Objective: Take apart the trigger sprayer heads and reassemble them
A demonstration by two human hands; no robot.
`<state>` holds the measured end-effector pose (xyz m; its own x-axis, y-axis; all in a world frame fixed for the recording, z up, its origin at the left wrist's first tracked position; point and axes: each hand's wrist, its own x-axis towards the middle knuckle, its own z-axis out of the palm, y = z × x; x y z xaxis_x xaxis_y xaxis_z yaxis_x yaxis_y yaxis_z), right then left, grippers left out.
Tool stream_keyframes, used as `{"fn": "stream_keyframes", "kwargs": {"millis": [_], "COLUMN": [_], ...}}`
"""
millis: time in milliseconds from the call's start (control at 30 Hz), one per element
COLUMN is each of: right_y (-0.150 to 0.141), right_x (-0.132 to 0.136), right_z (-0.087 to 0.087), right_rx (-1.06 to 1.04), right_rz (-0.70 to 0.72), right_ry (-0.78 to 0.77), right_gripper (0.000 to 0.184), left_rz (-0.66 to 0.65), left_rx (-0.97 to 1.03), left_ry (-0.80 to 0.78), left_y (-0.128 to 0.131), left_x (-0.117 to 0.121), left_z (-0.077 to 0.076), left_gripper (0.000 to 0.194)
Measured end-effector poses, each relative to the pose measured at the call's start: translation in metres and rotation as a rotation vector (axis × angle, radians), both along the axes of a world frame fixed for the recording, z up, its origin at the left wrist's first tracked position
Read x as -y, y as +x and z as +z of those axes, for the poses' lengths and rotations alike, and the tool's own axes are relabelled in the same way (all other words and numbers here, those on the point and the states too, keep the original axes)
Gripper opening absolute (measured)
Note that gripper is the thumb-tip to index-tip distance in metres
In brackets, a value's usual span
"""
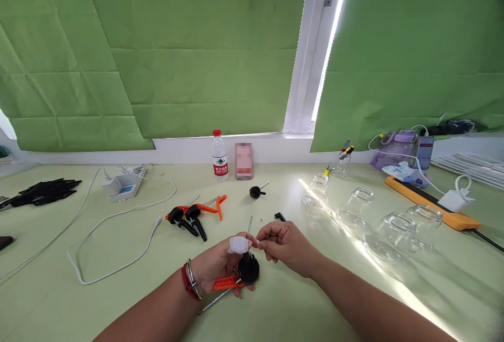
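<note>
My left hand [220, 260] is closed around a black round part [249, 269] with an orange plastic piece [227, 283] and a thin metal rod [216, 301] beneath it. A small white translucent piece [238, 245] lies over the left thumb side; whether it is a wrapping or a bag I cannot tell. My right hand [281, 242] pinches thumb and forefinger together, close to the left fingertips. What sits in that pinch is too small to make out. A black angled piece [280, 217] lies on the table just behind the right hand.
Black parts with metal rods [189, 216] and orange pieces [221, 207] lie to the left. Another black part [255, 192] is further back. Several glass jars [397, 226] stand right, near an orange power strip [433, 203]. A white cable [114, 273] loops left; a water bottle [220, 161] stands behind.
</note>
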<state>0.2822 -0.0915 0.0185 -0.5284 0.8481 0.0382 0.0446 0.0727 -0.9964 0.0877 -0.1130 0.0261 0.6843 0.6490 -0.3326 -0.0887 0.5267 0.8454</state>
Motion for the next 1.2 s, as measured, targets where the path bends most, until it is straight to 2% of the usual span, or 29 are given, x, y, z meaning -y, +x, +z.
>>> {"fn": "stream_keyframes", "kwargs": {"millis": [100,233,500,800,1200], "right_y": [-0.001,-0.002,-0.004,-0.005,-0.005], "right_x": [0.006,0.010,0.013,0.014,0.012], "right_z": [0.006,0.007,0.009,0.007,-0.001], "right_rx": [-0.086,-0.094,-0.014,0.108,0.004], "right_rz": [0.088,0.145,0.164,0.125,0.153], "right_ry": [-0.082,-0.080,0.130,0.407,0.294], "right_gripper": [0.019,0.019,0.009,0.013,0.008], "left_rz": [-0.039,-0.037,-0.012,-0.014,-0.015], "left_rx": [0.037,0.048,0.028,-0.007,-0.032], "left_ry": [-0.010,0.002,-0.014,-0.002,0.000], "left_y": [0.005,0.006,0.007,0.007,0.007], "left_x": [0.002,0.003,0.003,0.002,0.004], "left_z": [0.000,0.000,0.001,-0.002,0.002], "left_gripper": [0.036,0.032,0.033,0.033,0.039]}}
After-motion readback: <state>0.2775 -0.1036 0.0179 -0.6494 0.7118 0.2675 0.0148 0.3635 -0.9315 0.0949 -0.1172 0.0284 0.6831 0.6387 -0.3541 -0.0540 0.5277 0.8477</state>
